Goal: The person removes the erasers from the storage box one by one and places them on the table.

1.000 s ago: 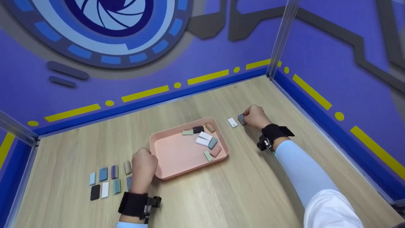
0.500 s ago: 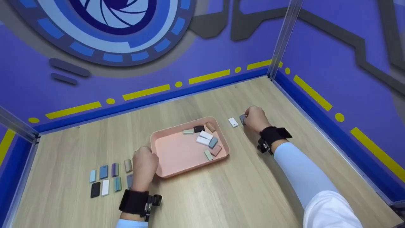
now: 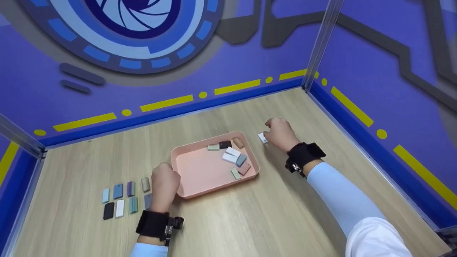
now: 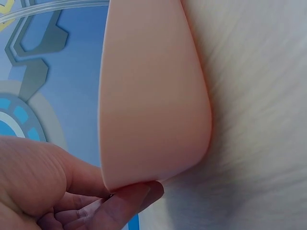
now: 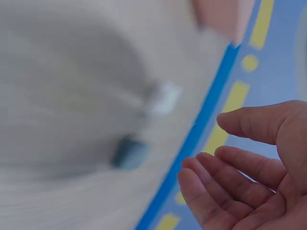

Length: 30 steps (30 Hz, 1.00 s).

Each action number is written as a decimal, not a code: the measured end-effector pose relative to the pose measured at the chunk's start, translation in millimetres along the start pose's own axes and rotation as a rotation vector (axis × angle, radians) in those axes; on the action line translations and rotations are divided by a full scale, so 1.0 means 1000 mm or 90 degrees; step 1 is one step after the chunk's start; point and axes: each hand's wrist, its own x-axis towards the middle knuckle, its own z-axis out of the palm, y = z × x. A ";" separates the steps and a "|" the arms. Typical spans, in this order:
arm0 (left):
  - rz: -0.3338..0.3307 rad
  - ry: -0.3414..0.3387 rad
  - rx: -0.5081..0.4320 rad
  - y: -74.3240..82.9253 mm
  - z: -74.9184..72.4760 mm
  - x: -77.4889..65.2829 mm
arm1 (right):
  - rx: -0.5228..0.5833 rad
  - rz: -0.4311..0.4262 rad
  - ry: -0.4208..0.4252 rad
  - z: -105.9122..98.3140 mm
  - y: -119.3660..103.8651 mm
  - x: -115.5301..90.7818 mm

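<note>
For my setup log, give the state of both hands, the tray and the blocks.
Pink tray: upright, part-filled.
Left hand: pinching the tray's wall.
Right hand: thumb and fingers apart, holding nothing.
Blocks in the tray: loose, nearer its right end.
Blocks left of the tray: in two rows.
White block: on the table, ungripped.
Gray-blue block: ungripped, blurred.

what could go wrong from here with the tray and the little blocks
The left hand grips the tray; a tug might slide the loose blocks bunched at its other end.
That hand is also close to the grey-blue block and could nudge it out of line.
The right hand, holding nothing, might bump the white block right beside it.
</note>
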 end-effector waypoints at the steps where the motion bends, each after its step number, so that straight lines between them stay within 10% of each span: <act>1: 0.002 0.002 0.002 0.000 0.000 0.001 | 0.002 -0.010 -0.001 0.000 -0.009 -0.002; 12: 0.023 0.023 0.007 -0.004 0.004 0.001 | 0.003 -0.127 -0.097 0.030 -0.094 -0.019; 30: 0.009 0.023 0.007 -0.002 0.002 0.001 | -0.238 -0.258 -0.158 0.082 -0.114 -0.022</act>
